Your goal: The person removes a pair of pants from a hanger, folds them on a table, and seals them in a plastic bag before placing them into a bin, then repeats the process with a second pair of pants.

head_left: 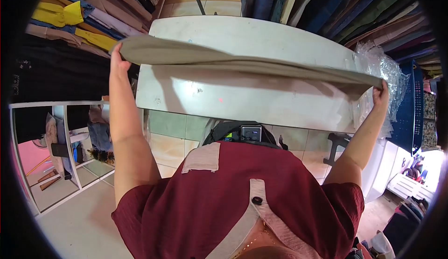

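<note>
Olive cloth (186, 54) held stretched out above white table (224, 101). One end gripped by left hand (121, 63), other by right hand (380, 96), near clear plastic (394, 79). Step judged: cloth being extended. Even tension at both ends judged needed for next move.

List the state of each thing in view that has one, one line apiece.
Long olive-brown cloth: stretched between both hands, above the table
Left hand: grip closed on one end
Right hand: grip closed on the other
Long white table: partly shadowed
Clear plastic wrapping: crumpled, at the table's right end
</note>
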A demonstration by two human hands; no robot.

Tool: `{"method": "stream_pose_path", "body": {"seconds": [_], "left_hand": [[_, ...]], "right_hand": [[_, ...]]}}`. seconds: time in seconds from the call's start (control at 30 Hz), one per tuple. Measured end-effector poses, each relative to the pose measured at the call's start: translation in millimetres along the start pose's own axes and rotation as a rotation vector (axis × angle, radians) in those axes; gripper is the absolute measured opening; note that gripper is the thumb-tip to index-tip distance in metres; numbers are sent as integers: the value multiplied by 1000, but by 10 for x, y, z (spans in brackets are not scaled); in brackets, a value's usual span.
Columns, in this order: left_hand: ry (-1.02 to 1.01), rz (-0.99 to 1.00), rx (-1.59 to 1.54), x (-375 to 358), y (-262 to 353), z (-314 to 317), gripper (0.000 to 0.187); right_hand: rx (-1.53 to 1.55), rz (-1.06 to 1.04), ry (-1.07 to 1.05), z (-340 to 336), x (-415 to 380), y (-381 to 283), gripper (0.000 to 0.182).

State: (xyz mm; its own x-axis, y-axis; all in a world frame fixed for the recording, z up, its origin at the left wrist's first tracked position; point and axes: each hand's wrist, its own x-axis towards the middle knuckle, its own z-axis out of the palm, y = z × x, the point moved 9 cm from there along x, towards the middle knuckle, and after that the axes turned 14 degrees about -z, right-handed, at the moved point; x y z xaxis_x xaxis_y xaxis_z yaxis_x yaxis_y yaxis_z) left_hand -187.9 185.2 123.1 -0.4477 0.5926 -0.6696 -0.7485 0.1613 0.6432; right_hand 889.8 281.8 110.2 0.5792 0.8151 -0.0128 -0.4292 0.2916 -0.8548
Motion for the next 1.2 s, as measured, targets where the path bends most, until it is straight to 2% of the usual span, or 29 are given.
{"method": "stream_pose_path", "body": {"seconds": [0.1, 0.2, 0.3, 0.33, 0.37, 0.4, 0.43, 0.47, 0.5, 0.53, 0.57, 0.6, 0.63, 0.67, 0.7, 0.73, 0.77, 0.83, 0.87, 0.93, 0.97, 1.07, 1.1, 1.13, 1.17, 1.2], "left_hand": [[-95, 81, -14, -183, 460, 209, 31], [-88, 114, -30, -310, 550, 164, 34], [-103, 152, 79, -162, 314, -46, 41], [-115, 126, 93, -39, 156, -163, 46], [-89, 92, 69, 106, -26, -340, 47], [-82, 66, 94, 344, -212, -584, 48], [32, 45, 176, 542, -416, -891, 54], [420, 99, 522, 487, -499, -1255, 66], [1194, 392, 1023, 14, -412, -1245, 75], [1104, 738, 1297, -429, -581, -665, 76], [757, 930, 1452, -531, -795, -194, 75], [520, 1289, 1445, -579, -1188, 138, 72], [397, 1169, 1593, -578, -1579, 486, 67], [243, 1158, 1564, -700, -1981, 791, 65], [116, 1024, 1687, -800, -2354, 1103, 65], [-21, 1051, 1780, -930, -2684, 1340, 67], [-141, 1131, 1834, -986, -2933, 1470, 67], [-112, 1075, 1914, -868, -3153, 1444, 66], [-86, 1011, 1996, -816, -3247, 1395, 66], [-107, 1013, 1943, -820, -3174, 1271, 65], [-132, 1008, 1920, -816, -3143, 1206, 65], [-125, 993, 1924, -839, -3099, 1094, 65], [-139, 986, 1927, -842, -3093, 1106, 64], [-155, 978, 1931, -848, -3089, 1141, 64], [-137, 1010, 1921, -944, -3017, 1245, 59], [-134, 1012, 1926, -869, -2956, 1294, 59]], "right_hand": [[-20, -126, -32, 373, 55, -534, 19], [-39, -127, -7, 413, -193, -570, 23], [-43, -73, -49, 56, -304, -90, 27], [-67, 9, -12, -82, -434, 173, 24], [-158, 259, -197, -775, -104, 694, 20], [-198, 126, 97, -566, -606, 783, 15], [-330, 204, 219, -679, -879, 1028, 15], [-679, 149, 106, -1063, -785, 1302, 33], [-1558, -257, 88, -1258, -695, 1336, 55], [-1937, -165, 58, -319, -1274, 1064, 71], [-1969, -665, -58, 83, -1418, 1232, 71], [-1870, -808, -166, 842, -1784, 1249, 69], [-1890, -820, -221, 1580, -2172, 1304, 62], [-1755, -735, -439, 1898, -2282, 1722, 56], [-1639, -807, -674, 2477, -2681, 1877, 52], [-1460, -893, -886, 2901, -3056, 2026, 52], [-1434, -845, -1124, 3152, -3369, 2319, 52], [-1272, -994, -1337, 3258, -3878, 2725, 52], [-1275, -989, -1337, 3203, -3841, 2769, 52], [-1344, -819, -1332, 3053, -3632, 2896, 54], [-1503, -767, -1275, 2950, -3370, 2797, 54], [-1823, -658, -906, 2179, -2358, 2188, 51], [-1988, -578, -726, 1748, -2004, 2013, 52], [-1977, -530, -547, 1208, -1655, 1870, 55], [-2091, -329, -365, 621, -1357, 1767, 59], [-2105, -108, -143, 364, -1279, 1567, 58]]}}
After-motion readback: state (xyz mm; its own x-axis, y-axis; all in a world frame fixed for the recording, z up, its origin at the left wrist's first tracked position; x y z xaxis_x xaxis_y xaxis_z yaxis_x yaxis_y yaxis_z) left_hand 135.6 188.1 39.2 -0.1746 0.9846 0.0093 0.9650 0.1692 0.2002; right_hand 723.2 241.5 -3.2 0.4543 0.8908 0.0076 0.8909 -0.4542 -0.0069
